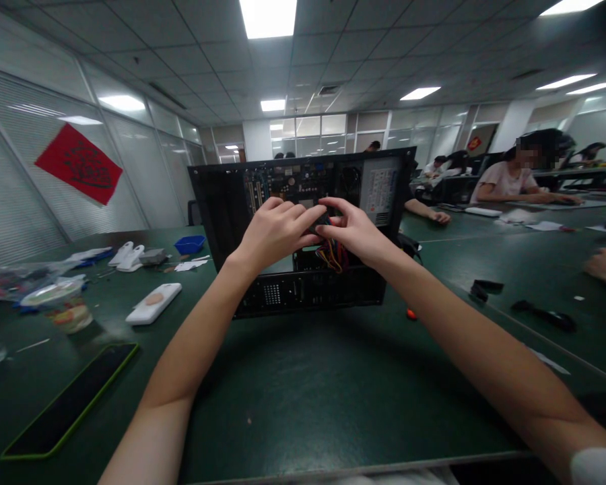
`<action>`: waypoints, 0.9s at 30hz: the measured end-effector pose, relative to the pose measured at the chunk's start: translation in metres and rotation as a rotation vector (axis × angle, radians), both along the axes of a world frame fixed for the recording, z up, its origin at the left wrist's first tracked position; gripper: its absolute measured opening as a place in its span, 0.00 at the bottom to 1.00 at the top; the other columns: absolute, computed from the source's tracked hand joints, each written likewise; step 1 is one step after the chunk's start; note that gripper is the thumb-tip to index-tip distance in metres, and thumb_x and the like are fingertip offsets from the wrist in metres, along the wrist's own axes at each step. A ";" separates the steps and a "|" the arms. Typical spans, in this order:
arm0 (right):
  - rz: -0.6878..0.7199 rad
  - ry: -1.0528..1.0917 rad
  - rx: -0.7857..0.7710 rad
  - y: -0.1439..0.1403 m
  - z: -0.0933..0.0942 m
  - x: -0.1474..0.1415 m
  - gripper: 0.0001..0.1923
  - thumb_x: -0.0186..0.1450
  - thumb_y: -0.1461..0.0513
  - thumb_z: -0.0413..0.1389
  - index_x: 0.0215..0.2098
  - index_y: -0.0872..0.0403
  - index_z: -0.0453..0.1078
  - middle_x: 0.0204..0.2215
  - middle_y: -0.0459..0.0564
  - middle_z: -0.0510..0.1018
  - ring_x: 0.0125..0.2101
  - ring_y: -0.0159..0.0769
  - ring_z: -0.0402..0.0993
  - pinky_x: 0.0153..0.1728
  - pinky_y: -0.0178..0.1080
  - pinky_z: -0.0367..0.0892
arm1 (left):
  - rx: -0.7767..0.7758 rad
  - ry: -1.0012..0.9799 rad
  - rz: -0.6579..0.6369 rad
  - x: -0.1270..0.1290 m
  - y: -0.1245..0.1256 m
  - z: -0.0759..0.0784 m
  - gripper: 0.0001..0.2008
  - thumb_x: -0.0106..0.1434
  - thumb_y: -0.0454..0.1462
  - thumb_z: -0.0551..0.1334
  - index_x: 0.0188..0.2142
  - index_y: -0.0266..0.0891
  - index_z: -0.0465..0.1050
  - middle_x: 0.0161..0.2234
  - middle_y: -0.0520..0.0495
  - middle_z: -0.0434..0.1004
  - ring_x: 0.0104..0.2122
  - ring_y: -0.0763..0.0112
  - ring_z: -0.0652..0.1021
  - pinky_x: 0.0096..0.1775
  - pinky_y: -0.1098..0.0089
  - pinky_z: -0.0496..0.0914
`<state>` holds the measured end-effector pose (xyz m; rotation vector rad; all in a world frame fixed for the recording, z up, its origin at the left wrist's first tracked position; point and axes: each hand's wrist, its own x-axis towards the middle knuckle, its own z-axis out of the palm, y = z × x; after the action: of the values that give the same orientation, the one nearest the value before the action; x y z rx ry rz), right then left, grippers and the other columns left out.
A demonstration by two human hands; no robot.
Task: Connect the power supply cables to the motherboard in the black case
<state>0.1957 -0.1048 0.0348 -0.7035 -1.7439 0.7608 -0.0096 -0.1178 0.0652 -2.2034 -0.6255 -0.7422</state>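
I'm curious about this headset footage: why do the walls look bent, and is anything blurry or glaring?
Head view: the wide lens bows the ceiling and table edges; ceiling panels blow out to white; both hands, left hand and right hand, are slightly soft inside the open computer case, whose interior is dim; a co-worker's face is blurred.

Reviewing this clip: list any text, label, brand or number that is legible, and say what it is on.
No text can be read as it stands.
Red paper sign on the glass wall: dark characters, too blurred to read.
White label on the power supply in the open computer case: printed lines, too small to read.
Small red sign on the far wall: illegible.
Food cup on the table: printing too blurred.
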 end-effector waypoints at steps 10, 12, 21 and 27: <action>-0.152 0.016 0.197 0.007 -0.004 -0.002 0.26 0.69 0.53 0.51 0.63 0.50 0.68 0.49 0.52 0.80 0.50 0.45 0.76 0.53 0.49 0.75 | 0.094 -0.126 -0.033 0.006 0.014 -0.010 0.13 0.73 0.37 0.57 0.52 0.37 0.76 0.42 0.40 0.84 0.42 0.60 0.82 0.49 0.60 0.69; -0.113 -0.012 0.206 0.010 -0.006 0.000 0.28 0.69 0.57 0.46 0.66 0.51 0.66 0.52 0.52 0.79 0.51 0.44 0.77 0.54 0.50 0.74 | 0.091 -0.173 -0.037 0.001 0.022 -0.012 0.13 0.73 0.38 0.58 0.52 0.37 0.76 0.41 0.41 0.84 0.41 0.60 0.82 0.49 0.60 0.69; -0.622 -0.737 0.829 0.040 -0.014 0.004 0.23 0.71 0.67 0.48 0.62 0.65 0.69 0.58 0.69 0.71 0.57 0.55 0.68 0.58 0.55 0.69 | 0.057 -0.210 -0.033 -0.005 0.068 -0.033 0.08 0.72 0.37 0.61 0.45 0.38 0.79 0.46 0.42 0.85 0.42 0.63 0.85 0.46 0.65 0.75; -0.697 -1.161 0.635 0.054 -0.017 -0.007 0.18 0.71 0.71 0.45 0.49 0.64 0.75 0.49 0.69 0.73 0.47 0.50 0.74 0.43 0.42 0.73 | -0.287 -0.048 0.074 -0.003 0.106 -0.037 0.10 0.70 0.36 0.64 0.48 0.44 0.82 0.46 0.48 0.85 0.45 0.65 0.84 0.44 0.70 0.74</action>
<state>0.1886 -0.0513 0.0177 -1.3021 -2.2864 -0.8453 -0.0124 -0.0119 0.0283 -2.4125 -0.8795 -0.7041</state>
